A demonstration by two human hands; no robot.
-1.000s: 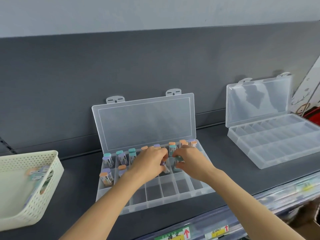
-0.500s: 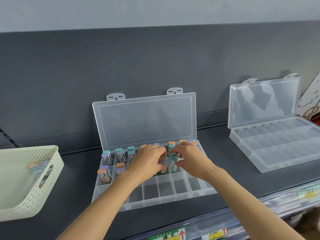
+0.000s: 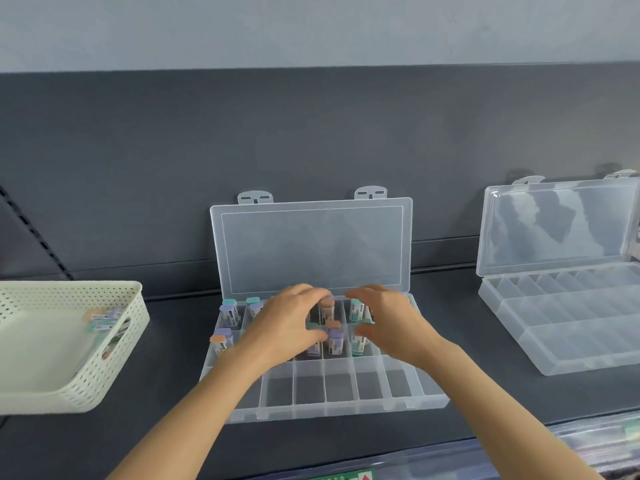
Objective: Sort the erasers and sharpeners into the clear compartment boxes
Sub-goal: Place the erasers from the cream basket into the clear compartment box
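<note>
Hands both sit over centre clear box (image 3: 341,386), close together, not touching. Left hand (image 3: 287,322): fingers curled down over mid row; can't tell if it's pinching a piece. Right hand (image 3: 388,323): fingers arched, thumb tucked under next to a teal-capped piece; grip unclear too. Small pieces (image 3: 228,311) stand upright in back & mid rows of the box. They have stubby rectangular bodies w/ paper labels and rounded pastel caps in purple, teal, orange. Eraser vs sharpener: too small to say. Box is frosted see-through plastic w/ thin divider walls. Its hinged lid (image 3: 311,247) stands upright, two hang tabs on top edge. Second box (image 3: 571,341), same plastic, is well apart to the right, lid up too, longer compts. Cream basket (image 3: 114,344) at left has perforated walls and rounded corners, w/ a few more pieces (image 3: 104,318) lying flat inside. All on matte dark grey shelf (image 3: 169,368).
</note>
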